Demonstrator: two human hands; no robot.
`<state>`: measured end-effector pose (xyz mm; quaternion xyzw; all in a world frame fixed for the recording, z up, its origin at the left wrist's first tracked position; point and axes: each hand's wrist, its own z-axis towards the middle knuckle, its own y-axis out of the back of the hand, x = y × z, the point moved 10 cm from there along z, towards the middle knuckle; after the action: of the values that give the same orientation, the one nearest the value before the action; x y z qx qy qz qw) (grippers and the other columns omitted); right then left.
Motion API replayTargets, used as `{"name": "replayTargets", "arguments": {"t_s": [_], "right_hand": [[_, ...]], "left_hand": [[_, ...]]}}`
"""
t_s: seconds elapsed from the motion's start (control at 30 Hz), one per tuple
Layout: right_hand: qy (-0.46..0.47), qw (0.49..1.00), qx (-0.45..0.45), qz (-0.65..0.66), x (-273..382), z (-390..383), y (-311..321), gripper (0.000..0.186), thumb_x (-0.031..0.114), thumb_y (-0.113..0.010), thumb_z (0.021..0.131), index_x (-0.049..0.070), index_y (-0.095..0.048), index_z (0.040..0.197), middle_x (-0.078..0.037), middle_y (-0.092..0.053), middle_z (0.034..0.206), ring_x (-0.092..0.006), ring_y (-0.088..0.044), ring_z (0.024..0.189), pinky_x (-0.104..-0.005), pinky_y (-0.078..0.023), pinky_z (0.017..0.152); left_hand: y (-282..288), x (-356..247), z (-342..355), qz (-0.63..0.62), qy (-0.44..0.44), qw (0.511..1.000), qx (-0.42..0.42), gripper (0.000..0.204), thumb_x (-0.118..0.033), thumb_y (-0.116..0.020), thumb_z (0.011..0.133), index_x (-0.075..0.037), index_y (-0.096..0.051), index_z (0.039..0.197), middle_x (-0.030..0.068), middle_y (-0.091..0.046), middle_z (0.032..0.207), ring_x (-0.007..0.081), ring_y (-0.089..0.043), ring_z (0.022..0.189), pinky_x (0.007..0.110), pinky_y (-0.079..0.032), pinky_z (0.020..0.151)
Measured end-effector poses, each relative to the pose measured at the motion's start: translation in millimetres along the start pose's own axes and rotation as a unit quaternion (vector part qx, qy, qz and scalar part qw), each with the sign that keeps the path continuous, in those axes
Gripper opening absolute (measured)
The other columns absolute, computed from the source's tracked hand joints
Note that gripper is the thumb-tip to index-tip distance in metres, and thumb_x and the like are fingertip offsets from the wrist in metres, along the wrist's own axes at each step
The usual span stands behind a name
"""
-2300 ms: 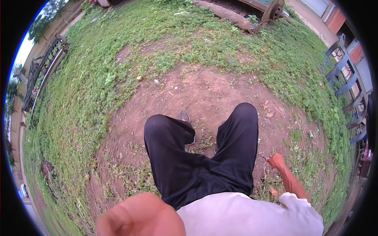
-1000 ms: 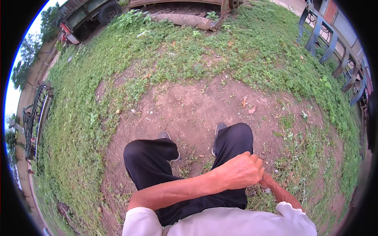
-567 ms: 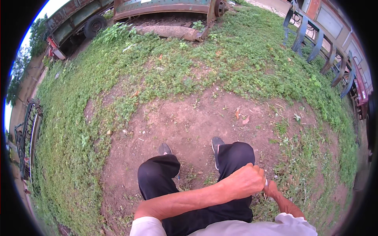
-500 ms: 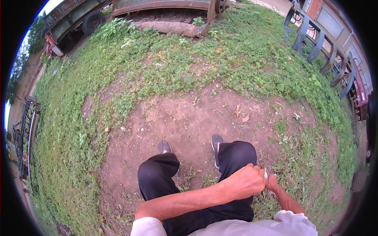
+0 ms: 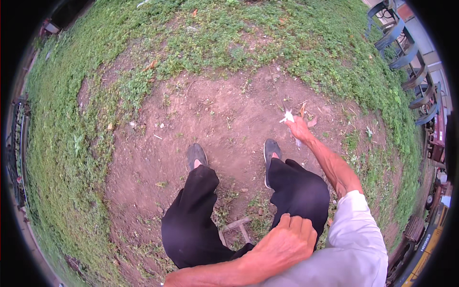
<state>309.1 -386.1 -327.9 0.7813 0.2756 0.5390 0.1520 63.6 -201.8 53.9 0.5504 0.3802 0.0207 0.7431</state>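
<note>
My right hand [image 5: 299,129] is stretched out ahead over the bare dirt, past my right shoe [image 5: 271,149]. Its fingers pinch a small white scrap [image 5: 288,116], and a thin stalk or string [image 5: 277,91] runs up from it across the soil. My left hand [image 5: 287,244] is closed in a fist low in the view, against my right thigh in black trousers [image 5: 299,193]. I cannot tell whether anything is inside that fist. My left shoe [image 5: 196,156] stands on the dirt beside the right one.
Grass [image 5: 71,143] rings the reddish dirt patch [image 5: 215,110]. Blue-grey metal frames [image 5: 406,48] stand at the upper right, with yellow machinery [image 5: 425,244] at the lower right. A small wooden piece [image 5: 236,227] lies between my legs. Dry leaves [image 5: 311,122] lie near my right hand.
Both hands were together at my waist. My right hand has now reached forward with the white scrap, while my left hand stays low. The view has tilted down.
</note>
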Motion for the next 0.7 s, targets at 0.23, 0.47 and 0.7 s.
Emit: {"name": "replayTargets", "arguments": {"t_s": [0.23,0.47,0.7], "right_hand": [[-0.116,0.983,-0.050,0.130,21,150,-88,0.039,0.036,-0.059,0.095,-0.003,-0.059,0.093,-0.010,-0.058,0.066,-0.0202,-0.059,0.047,-0.0366,-0.046,0.039],[-0.050,0.998,-0.021,-0.008,-24,112,-172,0.042,0.035,-0.053,0.100,-0.004,-0.059,0.083,-0.014,-0.061,0.062,-0.0250,-0.065,0.050,-0.0420,-0.050,0.045],[0.000,0.997,0.065,-0.051,-53,10,-154,0.042,0.037,-0.051,0.102,-0.004,-0.053,0.091,-0.011,-0.058,0.059,-0.0210,-0.060,0.045,-0.0390,-0.047,0.042]], "left_hand": [[17,38,-20,-0.013,0.084,0.995,-0.043,0.026,-0.014,-0.061,0.073,0.005,-0.065,0.090,0.0096,-0.055,0.079,0.0218,-0.054,0.075,0.033,-0.044,0.067],[13,51,-21,-0.036,0.112,0.993,-0.027,0.030,-0.014,-0.063,0.074,0.005,-0.066,0.096,0.0094,-0.057,0.078,0.0211,-0.056,0.072,0.034,-0.045,0.065],[10,38,-16,-0.011,0.085,0.996,-0.012,0.031,-0.015,-0.063,0.074,0.006,-0.066,0.096,0.0098,-0.057,0.077,0.0214,-0.056,0.073,0.033,-0.044,0.064]]}}
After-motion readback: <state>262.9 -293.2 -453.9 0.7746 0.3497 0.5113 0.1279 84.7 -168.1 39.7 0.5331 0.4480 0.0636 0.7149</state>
